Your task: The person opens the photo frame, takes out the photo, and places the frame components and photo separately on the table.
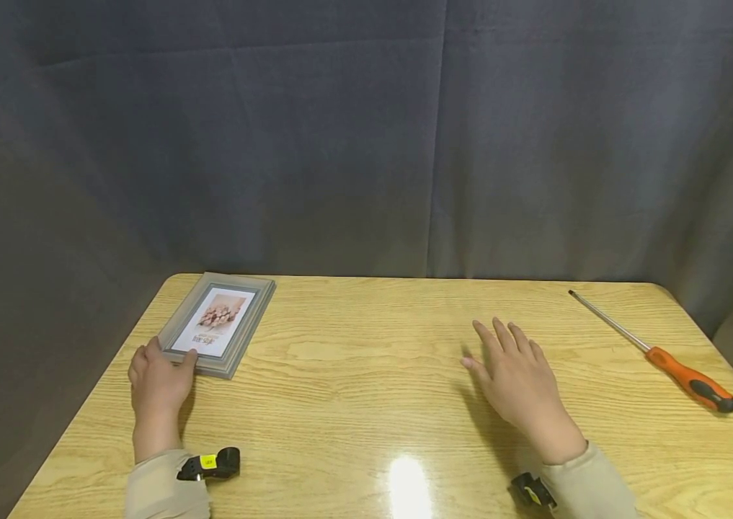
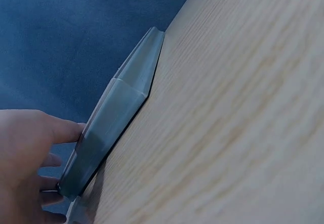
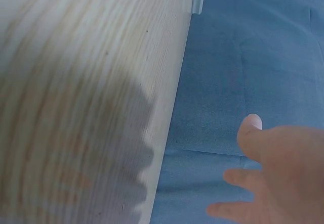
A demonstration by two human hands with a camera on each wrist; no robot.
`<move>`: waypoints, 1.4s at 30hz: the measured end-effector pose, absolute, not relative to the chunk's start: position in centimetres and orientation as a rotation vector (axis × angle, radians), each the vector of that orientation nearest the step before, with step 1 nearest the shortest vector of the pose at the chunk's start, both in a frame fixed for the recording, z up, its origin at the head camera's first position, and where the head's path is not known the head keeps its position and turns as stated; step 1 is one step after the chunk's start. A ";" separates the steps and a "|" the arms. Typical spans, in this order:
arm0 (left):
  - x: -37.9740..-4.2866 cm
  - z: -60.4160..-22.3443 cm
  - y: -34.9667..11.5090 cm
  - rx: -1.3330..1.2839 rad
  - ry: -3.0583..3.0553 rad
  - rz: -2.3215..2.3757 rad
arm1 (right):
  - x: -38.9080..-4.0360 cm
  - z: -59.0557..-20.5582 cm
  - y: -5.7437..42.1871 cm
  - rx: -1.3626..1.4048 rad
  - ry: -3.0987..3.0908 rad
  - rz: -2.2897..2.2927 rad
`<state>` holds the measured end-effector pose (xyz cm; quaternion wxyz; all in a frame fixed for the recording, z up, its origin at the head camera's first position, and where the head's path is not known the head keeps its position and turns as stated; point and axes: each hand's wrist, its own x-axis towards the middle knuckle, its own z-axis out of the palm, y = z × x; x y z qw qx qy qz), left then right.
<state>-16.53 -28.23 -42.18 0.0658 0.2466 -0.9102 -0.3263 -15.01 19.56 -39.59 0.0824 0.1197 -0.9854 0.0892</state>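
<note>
Your left hand (image 1: 161, 386) has hold of a grey rectangular picture frame with stepped moulding (image 1: 247, 328) at its near left corner. The thumb lies over the near edge, and in the left wrist view the other fingers reach round the corner, so the hand is pinching the frame. The frame sits face up at the far left of the table, its far end close to the back edge. How far the fingers go beneath it, you cannot tell. Inside the frame is a white-bordered print in brown tones (image 1: 222, 311), with dark lettering below the picture.

Your right hand (image 1: 522, 386) is empty — fingers spread, thumb held out to the side — and hovers above the pale yellow wood-grain table (image 1: 353, 360), casting a shadow on it. Well apart, farther right, lies a long screwdriver with an orange-and-black handle and a metal shaft (image 1: 677, 371), its dark tip angled toward the back edge. A dark grey cloth curtain (image 1: 340, 144) hangs behind. Both your wrists, in beige sleeves (image 1: 165, 490), carry small black devices (image 1: 210, 465).
</note>
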 end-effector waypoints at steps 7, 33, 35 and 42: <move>-16.6 -41.7 -28.1 0.781 -2.685 -1.132 | -15.0 -39.6 19.6 0.356 -2.936 0.255; -16.3 -40.9 -27.5 0.810 -2.748 -1.181 | -15.3 -37.5 21.9 0.214 -3.123 0.388; -16.3 -40.9 -27.5 0.796 -2.741 -1.175 | -15.3 -37.3 22.3 0.193 -3.157 0.400; -16.5 -41.0 -27.4 0.755 -2.740 -1.196 | -15.3 -36.7 23.2 0.175 -3.191 0.408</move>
